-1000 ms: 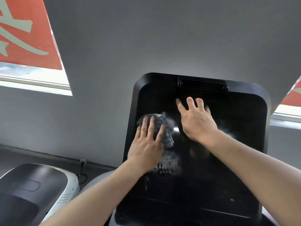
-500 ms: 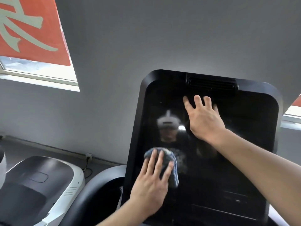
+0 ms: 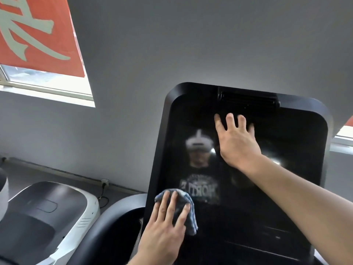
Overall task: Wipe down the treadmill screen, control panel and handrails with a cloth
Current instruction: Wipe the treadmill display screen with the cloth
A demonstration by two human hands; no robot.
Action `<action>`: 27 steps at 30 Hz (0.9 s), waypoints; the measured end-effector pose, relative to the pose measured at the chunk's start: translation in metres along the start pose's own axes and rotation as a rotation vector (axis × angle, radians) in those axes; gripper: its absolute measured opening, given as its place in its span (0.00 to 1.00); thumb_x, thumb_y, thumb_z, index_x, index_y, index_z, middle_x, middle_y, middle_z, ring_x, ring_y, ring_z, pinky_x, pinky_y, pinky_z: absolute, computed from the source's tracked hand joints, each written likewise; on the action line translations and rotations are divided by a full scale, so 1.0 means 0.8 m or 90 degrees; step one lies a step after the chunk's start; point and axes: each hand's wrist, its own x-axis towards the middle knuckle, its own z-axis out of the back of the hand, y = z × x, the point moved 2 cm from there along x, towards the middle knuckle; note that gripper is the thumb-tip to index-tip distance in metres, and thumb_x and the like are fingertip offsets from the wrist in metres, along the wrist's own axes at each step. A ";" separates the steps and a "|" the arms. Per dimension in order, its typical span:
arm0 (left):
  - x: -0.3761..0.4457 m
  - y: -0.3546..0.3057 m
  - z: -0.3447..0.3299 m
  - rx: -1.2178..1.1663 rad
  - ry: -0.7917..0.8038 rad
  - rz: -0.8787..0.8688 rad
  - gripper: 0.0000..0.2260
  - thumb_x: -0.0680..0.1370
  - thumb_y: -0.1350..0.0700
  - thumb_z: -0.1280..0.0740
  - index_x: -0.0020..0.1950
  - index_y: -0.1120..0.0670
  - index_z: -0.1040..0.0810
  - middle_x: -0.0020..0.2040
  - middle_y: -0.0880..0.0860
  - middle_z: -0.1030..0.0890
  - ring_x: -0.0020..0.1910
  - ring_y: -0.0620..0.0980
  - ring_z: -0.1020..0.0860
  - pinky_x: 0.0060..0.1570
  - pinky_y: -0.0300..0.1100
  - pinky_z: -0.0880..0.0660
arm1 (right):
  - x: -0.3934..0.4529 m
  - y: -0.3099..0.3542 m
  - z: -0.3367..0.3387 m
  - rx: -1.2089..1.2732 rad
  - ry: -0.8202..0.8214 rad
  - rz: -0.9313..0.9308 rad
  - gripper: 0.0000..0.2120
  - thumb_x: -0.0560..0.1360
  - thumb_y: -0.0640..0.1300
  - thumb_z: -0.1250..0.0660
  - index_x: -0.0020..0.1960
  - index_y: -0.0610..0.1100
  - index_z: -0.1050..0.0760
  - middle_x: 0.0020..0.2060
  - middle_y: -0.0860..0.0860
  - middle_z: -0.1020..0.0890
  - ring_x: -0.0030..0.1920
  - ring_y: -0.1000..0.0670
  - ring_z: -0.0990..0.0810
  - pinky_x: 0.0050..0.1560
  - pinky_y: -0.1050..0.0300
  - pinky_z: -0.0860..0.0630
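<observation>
The small blue-grey bunched cloth (image 3: 188,211) looks soft and light, something that folds and slides under slight pressure and would crumple instead of holding a shape. It probably handles best pinned flat under spread fingers, as it is here, so that it moves with the palm; gripped by one corner it would likely trail and smear. The tall glossy black treadmill screen (image 3: 286,178) is stiff and smooth, and judging by its sheen it is slippery under cloth and marks easily from bare skin, so firm but even pressure seems wiser than a hard push.

The cloth lies against the lower left part of the screen, near its left edge. The left hand (image 3: 164,232) presses it there, with straight, slightly spread fingers (image 3: 172,201) laid over the cloth. Folds of fabric show above the fingertips and hang down on the right of the hand, so the cloth sits under and beside the fingers, not wrapped in a fist.

The right hand (image 3: 236,142) rests flat and bare on the upper middle of the screen, just below the ribbed black vent slot (image 3: 248,101), with fingers extended and holding nothing; it appears to steady the panel. The two hands are well apart.
</observation>
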 end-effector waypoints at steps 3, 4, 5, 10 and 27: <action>0.075 0.006 0.035 -0.044 -0.026 0.047 0.28 0.84 0.44 0.42 0.84 0.49 0.39 0.84 0.65 0.48 0.83 0.66 0.52 0.78 0.63 0.40 | 0.000 0.001 -0.001 -0.011 0.003 0.001 0.42 0.78 0.40 0.38 0.85 0.44 0.56 0.77 0.38 0.47 0.75 0.31 0.44 0.72 0.25 0.34; 0.104 0.009 0.050 -0.062 -0.035 0.071 0.27 0.85 0.44 0.45 0.84 0.49 0.41 0.84 0.64 0.50 0.84 0.65 0.55 0.80 0.61 0.42 | 0.000 0.001 -0.002 -0.015 0.001 0.002 0.42 0.78 0.40 0.38 0.85 0.44 0.57 0.77 0.38 0.47 0.75 0.31 0.44 0.72 0.25 0.34; 0.125 0.012 0.059 -0.070 -0.039 0.093 0.27 0.86 0.43 0.48 0.85 0.48 0.43 0.85 0.63 0.52 0.84 0.64 0.58 0.80 0.60 0.46 | 0.000 0.002 -0.002 -0.018 0.001 0.001 0.42 0.78 0.40 0.38 0.85 0.44 0.57 0.77 0.38 0.47 0.75 0.31 0.44 0.71 0.25 0.34; 0.063 -0.003 0.024 -0.036 -0.018 0.075 0.30 0.84 0.47 0.42 0.85 0.50 0.45 0.84 0.64 0.56 0.83 0.67 0.58 0.79 0.65 0.43 | 0.001 0.004 -0.003 -0.031 -0.005 0.004 0.42 0.77 0.39 0.37 0.85 0.43 0.55 0.76 0.37 0.46 0.74 0.31 0.42 0.71 0.25 0.33; -0.014 -0.025 -0.011 -0.058 -0.013 0.102 0.33 0.82 0.36 0.40 0.82 0.51 0.35 0.84 0.65 0.46 0.83 0.67 0.48 0.76 0.64 0.42 | 0.000 0.006 -0.002 -0.018 0.007 -0.007 0.43 0.77 0.38 0.37 0.85 0.44 0.57 0.77 0.38 0.47 0.75 0.31 0.44 0.73 0.25 0.36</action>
